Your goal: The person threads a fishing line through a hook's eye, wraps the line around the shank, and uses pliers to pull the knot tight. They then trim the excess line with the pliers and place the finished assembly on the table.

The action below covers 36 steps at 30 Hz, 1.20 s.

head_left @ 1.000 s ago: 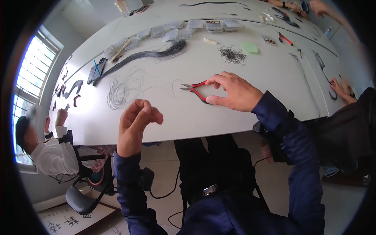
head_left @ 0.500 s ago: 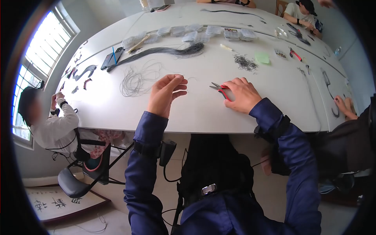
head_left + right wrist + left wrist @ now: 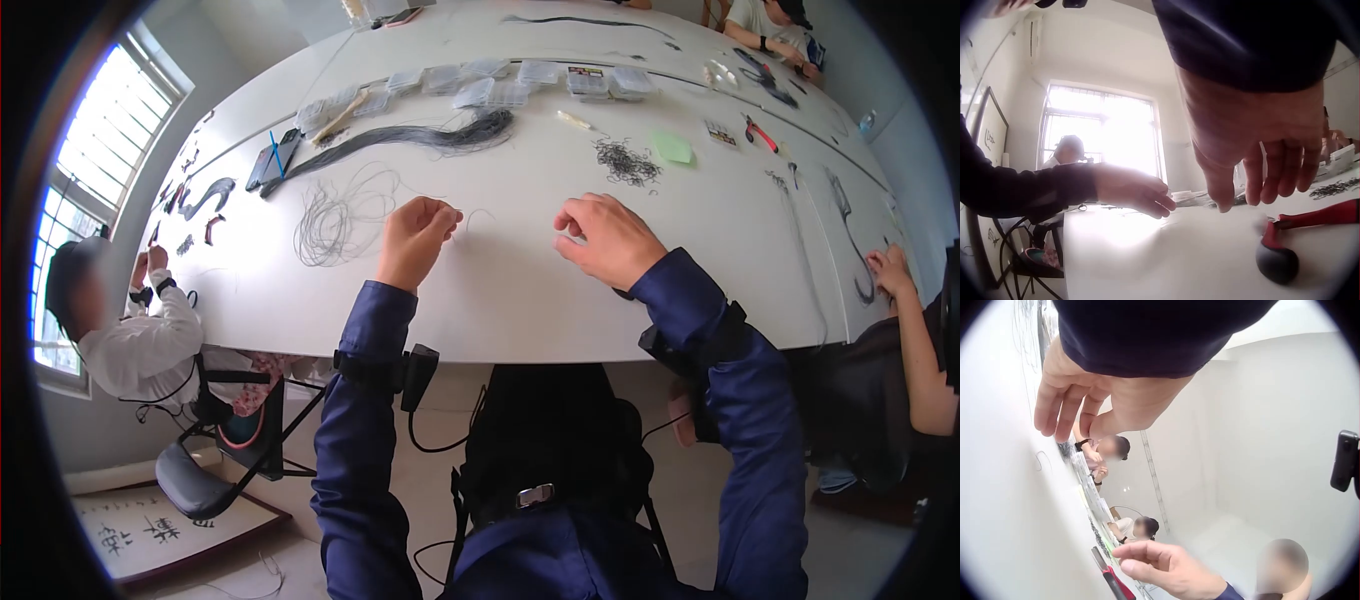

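Note:
My left hand (image 3: 418,242) is over the table beside a loose coil of thin wire (image 3: 335,228), its thumb and index finger close together; I cannot tell whether they pinch anything. Just beyond its fingertips a curved wire end (image 3: 482,210) shows. My right hand (image 3: 610,240) hovers to the right, fingers loosely bent and thumb apart. Below it lie red-and-black handled pliers (image 3: 1277,257), hidden by the hand in the head view. In the left wrist view the same pliers (image 3: 1116,582) have a metal nose, and no finger is wrapped around their handles.
Beyond the hands are a heap of small black wire pieces (image 3: 627,162), a green paper (image 3: 673,149), a dark wire bundle (image 3: 430,132) and clear plastic boxes (image 3: 490,93). A phone (image 3: 278,160) lies at left, other red-handled pliers (image 3: 763,135) at right. People sit around.
Over the last second my left hand has moved right and forward toward the wire end. My right hand has come over the pliers, hiding them from the head view.

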Each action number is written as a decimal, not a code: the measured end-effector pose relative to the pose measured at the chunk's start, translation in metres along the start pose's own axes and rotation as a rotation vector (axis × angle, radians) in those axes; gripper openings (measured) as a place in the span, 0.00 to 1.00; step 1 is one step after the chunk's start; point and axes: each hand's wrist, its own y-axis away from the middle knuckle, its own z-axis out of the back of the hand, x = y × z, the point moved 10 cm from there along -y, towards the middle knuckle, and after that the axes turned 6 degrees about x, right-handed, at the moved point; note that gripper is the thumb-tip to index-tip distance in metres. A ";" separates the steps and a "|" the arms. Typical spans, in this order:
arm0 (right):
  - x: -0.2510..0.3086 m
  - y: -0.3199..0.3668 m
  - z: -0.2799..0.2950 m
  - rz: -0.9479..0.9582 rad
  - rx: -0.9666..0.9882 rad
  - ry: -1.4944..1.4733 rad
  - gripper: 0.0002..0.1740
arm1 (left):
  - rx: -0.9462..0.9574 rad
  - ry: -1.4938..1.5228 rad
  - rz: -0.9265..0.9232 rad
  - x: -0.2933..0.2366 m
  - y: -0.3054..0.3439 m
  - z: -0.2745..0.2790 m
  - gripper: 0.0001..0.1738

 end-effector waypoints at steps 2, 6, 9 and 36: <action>0.024 -0.033 -0.013 0.067 0.047 -0.072 0.13 | 0.025 0.120 0.065 0.005 0.002 -0.001 0.11; 0.045 -0.084 -0.038 0.111 -0.021 0.049 0.12 | 0.039 0.236 0.105 0.014 0.004 0.001 0.11; 0.049 -0.103 -0.055 0.050 0.006 0.188 0.10 | 0.062 0.283 0.125 0.020 0.002 0.001 0.11; 0.026 -0.108 -0.042 -0.007 0.259 -0.044 0.15 | 0.113 0.426 0.297 -0.005 0.041 -0.014 0.07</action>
